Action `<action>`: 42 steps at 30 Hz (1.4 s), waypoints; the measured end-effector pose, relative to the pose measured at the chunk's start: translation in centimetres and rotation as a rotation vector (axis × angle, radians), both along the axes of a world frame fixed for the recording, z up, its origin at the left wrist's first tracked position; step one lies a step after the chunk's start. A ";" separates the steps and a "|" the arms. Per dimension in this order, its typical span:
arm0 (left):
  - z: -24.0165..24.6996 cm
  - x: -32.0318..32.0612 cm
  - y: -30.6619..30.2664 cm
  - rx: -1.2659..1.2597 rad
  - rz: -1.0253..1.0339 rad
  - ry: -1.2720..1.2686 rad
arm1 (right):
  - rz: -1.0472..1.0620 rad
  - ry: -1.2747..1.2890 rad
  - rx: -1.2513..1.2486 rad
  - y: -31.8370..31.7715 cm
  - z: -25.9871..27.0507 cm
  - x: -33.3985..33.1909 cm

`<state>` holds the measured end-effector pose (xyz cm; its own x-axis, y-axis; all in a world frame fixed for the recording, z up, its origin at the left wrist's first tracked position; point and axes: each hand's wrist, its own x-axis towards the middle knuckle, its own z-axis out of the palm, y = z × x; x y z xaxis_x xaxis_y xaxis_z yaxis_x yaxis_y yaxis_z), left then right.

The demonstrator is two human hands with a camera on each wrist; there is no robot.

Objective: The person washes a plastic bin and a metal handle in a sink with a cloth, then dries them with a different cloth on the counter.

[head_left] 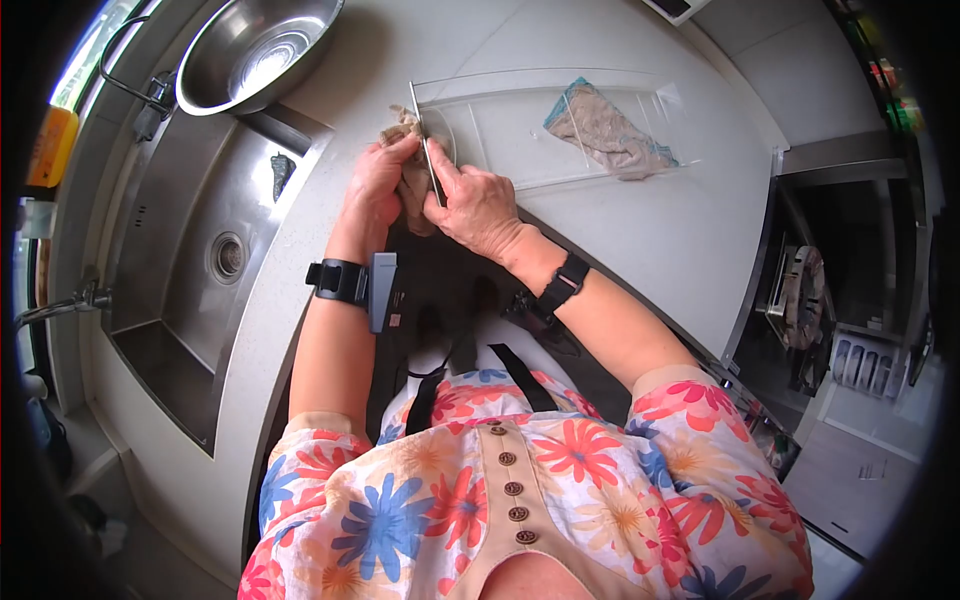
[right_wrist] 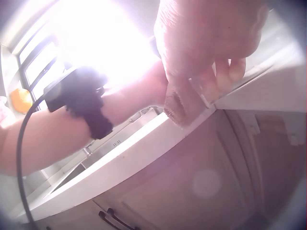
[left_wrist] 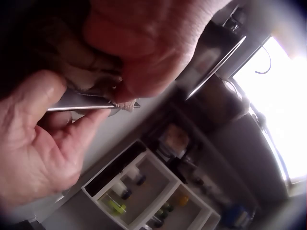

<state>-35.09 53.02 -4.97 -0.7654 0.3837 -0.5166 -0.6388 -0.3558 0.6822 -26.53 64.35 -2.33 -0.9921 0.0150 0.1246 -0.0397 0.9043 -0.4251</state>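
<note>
A brown cloth (head_left: 418,205) is bunched in my left hand (head_left: 375,182), which grips it against a thin metal-looking edge strip (head_left: 415,105). The strip runs along the near end of a clear plastic panel (head_left: 510,120) on the white counter. On the other side of the strip, my right hand (head_left: 478,207) pinches it between thumb and fingers. In the left wrist view, the right thumb and fingers clasp the strip (left_wrist: 84,106), with a corner of cloth (left_wrist: 127,104) at its end. The cloth (right_wrist: 175,108) hangs by the counter edge in the right wrist view.
A second, beige cloth with teal edging (head_left: 610,135) lies over the panel. To the left is a steel sink (head_left: 185,250) with a faucet (head_left: 65,305), and a large metal bowl (head_left: 220,75) stands above it. Cabinets (right_wrist: 168,177) are below the counter.
</note>
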 end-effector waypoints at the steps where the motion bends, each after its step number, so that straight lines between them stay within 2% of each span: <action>1: 0.1 0.6 -0.2 0.009 -0.039 0.032 | -0.009 0.008 -0.008 0.0 -0.1 0.0; 3: 0.0 0.4 -0.4 -0.002 -0.038 0.036 | -0.010 -0.011 -0.005 -0.1 0.0 0.2; 5: -1.0 -0.5 -0.4 0.056 0.045 -0.062 | -0.007 -0.037 0.003 0.1 0.1 0.5; 6: 0.6 -0.8 0.1 0.054 0.145 -0.110 | 0.001 -0.033 -0.006 0.1 0.0 0.6; 10: -0.1 -2.2 0.6 0.103 0.181 -0.185 | -0.013 -0.033 0.007 0.2 0.0 0.3; 14: 0.0 -0.2 0.2 0.037 -0.034 -0.017 | -0.015 -0.048 -0.003 0.4 -0.1 0.1; 17: -0.5 -0.3 -0.5 -0.045 -0.089 -0.016 | -0.019 0.069 0.019 0.4 -0.3 -0.2; 19: 0.4 0.0 -0.8 -0.016 -0.104 -0.002 | -0.026 -0.045 0.007 0.4 0.0 0.1; 21: 1.4 0.0 -1.3 -0.243 -0.295 0.142 | -0.027 -0.054 0.005 0.4 -0.1 0.1; 22: 0.9 -0.1 -1.4 -0.124 -0.386 0.236 | -0.037 -0.064 0.003 0.4 -0.1 0.0; 23: 0.1 0.0 -1.4 -0.120 -0.377 0.239 | -0.029 -0.061 0.009 0.4 -0.1 0.0; 25: -0.1 0.3 -1.2 -0.429 -0.390 0.709 | -0.040 -0.083 -0.042 0.4 0.1 0.0; 26: -0.4 1.0 -1.0 -0.628 -0.315 0.792 | -0.034 -0.079 -0.036 0.4 0.2 -0.1; 27: -0.1 1.8 -0.8 -0.625 -0.309 0.794 | -0.027 -0.076 -0.055 0.3 0.3 0.0; 30: 1.3 4.2 -0.1 -0.898 0.011 0.930 | -0.009 -0.101 -0.066 0.2 0.7 0.1; 33: 1.5 4.0 -1.2 -0.976 0.044 1.087 | -0.006 -0.139 -0.063 0.4 0.7 0.0; 34: 1.5 3.8 -1.8 -0.979 0.039 1.096 | -0.011 -0.152 -0.061 0.4 0.6 -0.2; 37: 1.2 3.2 -4.2 -0.872 -0.133 0.841 | -0.005 -0.069 0.007 0.6 -0.2 -0.5; 38: 1.1 3.3 -5.2 -0.812 -0.237 0.804 | -0.008 -0.067 0.007 0.8 -0.2 -0.7; 39: 1.2 3.8 -5.7 -0.814 -0.238 0.805 | 0.020 -0.119 -0.020 1.1 0.1 -0.7; 41: 1.5 4.5 -7.0 -0.539 -0.464 0.565 | 0.059 -0.170 -0.051 1.3 0.8 -0.7; 42: 1.7 5.0 -7.1 -0.445 -0.448 0.500 | 0.086 -0.068 0.037 1.6 1.3 -0.3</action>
<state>-30.08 45.92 -3.26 -0.7686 0.5481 -0.3298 -0.2375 0.2343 0.9427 -26.84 65.98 -1.00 -0.9957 -0.0744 0.0560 -0.0905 0.9140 -0.3956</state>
